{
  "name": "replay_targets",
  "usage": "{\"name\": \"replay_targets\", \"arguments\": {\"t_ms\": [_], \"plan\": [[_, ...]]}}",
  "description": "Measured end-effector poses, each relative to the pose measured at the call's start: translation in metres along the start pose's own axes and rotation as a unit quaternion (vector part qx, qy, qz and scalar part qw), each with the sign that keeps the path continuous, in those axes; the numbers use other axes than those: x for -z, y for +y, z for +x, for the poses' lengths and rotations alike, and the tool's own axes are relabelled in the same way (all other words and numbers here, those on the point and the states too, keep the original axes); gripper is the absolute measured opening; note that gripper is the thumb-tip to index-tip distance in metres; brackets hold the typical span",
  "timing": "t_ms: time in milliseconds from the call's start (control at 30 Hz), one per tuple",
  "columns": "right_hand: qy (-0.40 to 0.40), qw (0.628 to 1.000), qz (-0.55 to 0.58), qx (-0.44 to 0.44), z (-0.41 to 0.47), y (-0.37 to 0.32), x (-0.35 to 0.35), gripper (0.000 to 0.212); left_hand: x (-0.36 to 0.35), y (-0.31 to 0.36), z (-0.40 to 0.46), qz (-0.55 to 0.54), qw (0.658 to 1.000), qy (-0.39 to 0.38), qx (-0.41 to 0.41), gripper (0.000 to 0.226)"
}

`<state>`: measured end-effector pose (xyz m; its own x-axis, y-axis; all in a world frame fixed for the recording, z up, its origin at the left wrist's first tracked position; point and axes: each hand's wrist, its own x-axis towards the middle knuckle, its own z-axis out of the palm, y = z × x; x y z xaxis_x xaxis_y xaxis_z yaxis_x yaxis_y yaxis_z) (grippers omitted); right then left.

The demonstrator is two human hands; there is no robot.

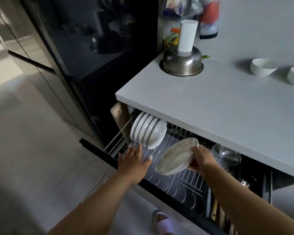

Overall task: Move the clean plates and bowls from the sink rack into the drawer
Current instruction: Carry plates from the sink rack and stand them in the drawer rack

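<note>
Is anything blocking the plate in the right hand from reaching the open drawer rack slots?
Nothing visible: the plate in the right hand hangs over bare wire slots; the stacked bowls and left hand sit off to its left.

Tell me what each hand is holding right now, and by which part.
The right hand grips a plate by its right rim, tilted above the drawer rack. The left hand holds nothing; it is open, fingers spread, near the stacked plates.
</note>
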<state>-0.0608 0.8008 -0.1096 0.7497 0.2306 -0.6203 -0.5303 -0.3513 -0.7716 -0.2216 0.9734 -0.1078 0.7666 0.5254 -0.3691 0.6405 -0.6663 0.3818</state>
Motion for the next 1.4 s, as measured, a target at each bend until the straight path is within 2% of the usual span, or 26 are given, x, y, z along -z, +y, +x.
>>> {"name": "replay_targets", "arguments": {"t_ms": [167, 300, 433, 600, 833, 1267, 1400], "plan": [[-0.021, 0.997, -0.072, -0.001, 0.049, -0.005, -0.035, 0.040, -0.001, -0.019, 0.033, 0.095, 0.995, 0.027, -0.005, 0.074], [-0.019, 0.993, -0.115, 0.003, 0.079, -0.010, -0.053, 0.051, -0.011, -0.028, 0.062, 0.115, 0.993, 0.021, -0.006, 0.075], [-0.002, 0.985, -0.174, 0.011, 0.110, -0.016, -0.067, 0.059, -0.025, -0.039, 0.078, 0.136, 0.989, 0.053, -0.014, 0.079], [0.007, 0.977, -0.213, 0.019, 0.136, -0.023, -0.080, 0.052, -0.029, -0.037, 0.078, 0.102, 0.987, 0.115, -0.044, 0.074], [-0.005, 0.957, -0.287, 0.040, 0.152, -0.026, -0.102, 0.064, -0.028, -0.039, 0.079, 0.062, 0.993, 0.095, -0.042, 0.079], [0.020, 0.939, -0.343, 0.035, 0.172, -0.037, -0.129, 0.040, -0.028, -0.043, 0.080, 0.029, 0.991, 0.113, -0.058, 0.084], [0.018, 0.940, -0.342, 0.009, 0.176, -0.038, -0.136, 0.044, -0.027, -0.043, 0.079, 0.024, 0.991, 0.115, -0.059, 0.085]]}}
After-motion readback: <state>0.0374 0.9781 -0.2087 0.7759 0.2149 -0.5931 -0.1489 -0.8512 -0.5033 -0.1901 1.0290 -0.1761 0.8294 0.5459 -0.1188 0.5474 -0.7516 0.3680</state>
